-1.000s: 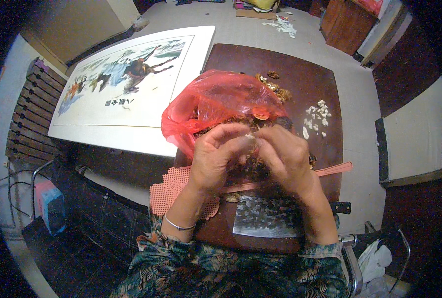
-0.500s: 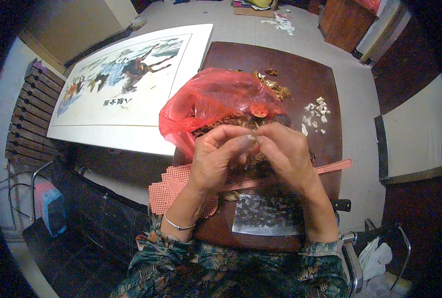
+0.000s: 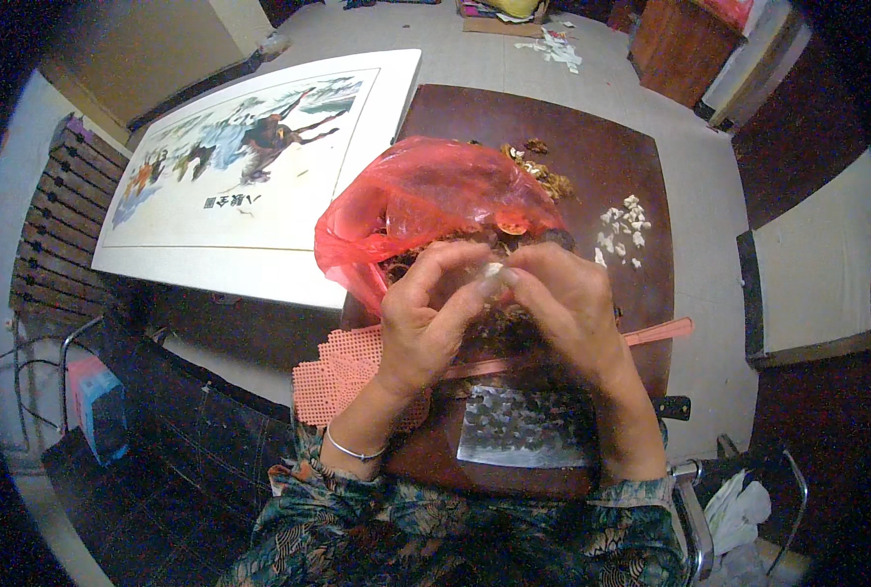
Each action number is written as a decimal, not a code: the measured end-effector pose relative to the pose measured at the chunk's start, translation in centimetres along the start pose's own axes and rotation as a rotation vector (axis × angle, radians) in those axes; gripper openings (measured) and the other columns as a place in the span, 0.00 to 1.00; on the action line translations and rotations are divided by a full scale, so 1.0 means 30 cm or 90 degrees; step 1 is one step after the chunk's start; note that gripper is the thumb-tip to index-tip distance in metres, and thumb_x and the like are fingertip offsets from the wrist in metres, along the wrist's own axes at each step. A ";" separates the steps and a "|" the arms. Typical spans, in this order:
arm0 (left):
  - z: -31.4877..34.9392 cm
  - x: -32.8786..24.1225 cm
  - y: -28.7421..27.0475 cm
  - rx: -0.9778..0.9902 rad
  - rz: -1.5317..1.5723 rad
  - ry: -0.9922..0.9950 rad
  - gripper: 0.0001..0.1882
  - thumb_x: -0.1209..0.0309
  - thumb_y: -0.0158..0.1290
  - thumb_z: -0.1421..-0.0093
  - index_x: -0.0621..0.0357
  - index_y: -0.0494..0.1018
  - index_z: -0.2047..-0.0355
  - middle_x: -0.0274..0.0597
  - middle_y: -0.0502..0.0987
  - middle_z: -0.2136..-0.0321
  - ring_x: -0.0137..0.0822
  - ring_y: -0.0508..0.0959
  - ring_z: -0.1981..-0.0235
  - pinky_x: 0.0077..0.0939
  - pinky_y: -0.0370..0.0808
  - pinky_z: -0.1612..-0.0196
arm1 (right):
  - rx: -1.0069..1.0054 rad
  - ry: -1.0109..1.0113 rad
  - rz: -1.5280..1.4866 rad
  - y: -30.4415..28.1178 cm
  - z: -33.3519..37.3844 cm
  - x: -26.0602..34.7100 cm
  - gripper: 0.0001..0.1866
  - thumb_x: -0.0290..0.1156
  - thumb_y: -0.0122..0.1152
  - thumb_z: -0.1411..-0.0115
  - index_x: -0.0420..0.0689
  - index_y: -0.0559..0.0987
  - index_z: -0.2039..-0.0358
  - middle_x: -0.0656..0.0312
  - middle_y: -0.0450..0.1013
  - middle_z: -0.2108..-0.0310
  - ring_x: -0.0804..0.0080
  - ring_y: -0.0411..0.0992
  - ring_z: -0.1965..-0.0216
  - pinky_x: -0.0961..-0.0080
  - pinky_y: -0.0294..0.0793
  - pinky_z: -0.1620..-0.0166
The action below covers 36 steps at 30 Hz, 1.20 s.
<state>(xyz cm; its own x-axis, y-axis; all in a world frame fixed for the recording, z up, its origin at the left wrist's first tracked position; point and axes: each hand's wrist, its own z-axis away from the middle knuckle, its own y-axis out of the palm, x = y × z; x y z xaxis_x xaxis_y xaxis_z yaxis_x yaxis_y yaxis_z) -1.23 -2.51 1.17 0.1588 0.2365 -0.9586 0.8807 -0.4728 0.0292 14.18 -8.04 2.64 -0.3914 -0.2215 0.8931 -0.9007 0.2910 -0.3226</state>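
A: What lies furthest left?

B: A white board (image 3: 289,240) with a horse painting lies flat at the far left, beside a dark brown table (image 3: 641,147). Right of it, on the near side, is a pink fly swatter (image 3: 338,367); its handle runs rightward under the wrists.

A: And then?

B: A thin red plastic bag (image 3: 426,176) sits on the table beyond the hands, with brown pieces (image 3: 470,236) showing at its mouth.

A: What are the fingers doing?

B: The left hand (image 3: 426,305) and right hand (image 3: 565,305) meet just on the near side of the bag. Thumb and forefinger of each are drawn narrow, tip to tip, around a small pale piece (image 3: 494,268). Its exact shape is too blurred to tell.

A: What is further right?

B: A cleaver (image 3: 519,435) lies nearest the person, its handle pointing right past the right forearm. Brown scraps (image 3: 553,183) lie far off, by the bag's right edge. At the right, apart from them, is a loose group of pale bits (image 3: 623,230).

A: How far along does it look?

B: Partway, I judge: a modest group is set aside, one piece is in hand, and plenty of brown ones are left.
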 end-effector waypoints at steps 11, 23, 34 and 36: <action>0.007 0.011 0.000 0.000 -0.061 0.058 0.13 0.77 0.53 0.44 0.64 0.71 0.58 0.42 0.75 0.63 0.30 0.76 0.64 0.21 0.73 0.60 | 0.004 -0.033 0.047 -0.012 -0.006 0.003 0.07 0.26 0.57 0.45 0.35 0.77 0.68 0.49 0.75 0.72 0.58 0.76 0.70 0.69 0.73 0.67; -0.003 0.032 -0.006 -0.001 -0.235 0.219 0.16 0.81 0.52 0.48 0.63 0.70 0.58 0.46 0.74 0.65 0.37 0.76 0.65 0.26 0.73 0.62 | -0.024 -0.066 0.135 0.014 -0.001 -0.006 0.05 0.27 0.56 0.45 0.38 0.75 0.71 0.50 0.74 0.75 0.54 0.75 0.73 0.65 0.73 0.70; 0.015 0.035 0.001 -0.020 -0.122 0.113 0.17 0.81 0.52 0.46 0.65 0.70 0.55 0.43 0.75 0.62 0.32 0.76 0.60 0.25 0.72 0.53 | -0.065 -0.128 0.177 0.019 -0.002 -0.007 0.03 0.25 0.56 0.47 0.39 0.72 0.72 0.50 0.73 0.76 0.53 0.74 0.75 0.62 0.72 0.71; 0.016 0.025 0.011 -0.035 -0.033 0.067 0.16 0.80 0.53 0.46 0.64 0.70 0.56 0.41 0.75 0.62 0.30 0.76 0.63 0.23 0.73 0.59 | -0.065 -0.123 0.177 0.020 -0.004 -0.002 0.03 0.25 0.55 0.47 0.39 0.72 0.73 0.50 0.73 0.76 0.53 0.74 0.75 0.62 0.72 0.71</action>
<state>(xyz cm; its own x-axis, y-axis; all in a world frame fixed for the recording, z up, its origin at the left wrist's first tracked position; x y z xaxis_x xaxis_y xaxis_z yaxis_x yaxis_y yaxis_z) -1.05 -2.90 0.33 0.1559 0.3493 -0.9240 0.9117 -0.4108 -0.0015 13.68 -7.75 2.41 -0.6558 -0.2899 0.6970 -0.7353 0.4544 -0.5029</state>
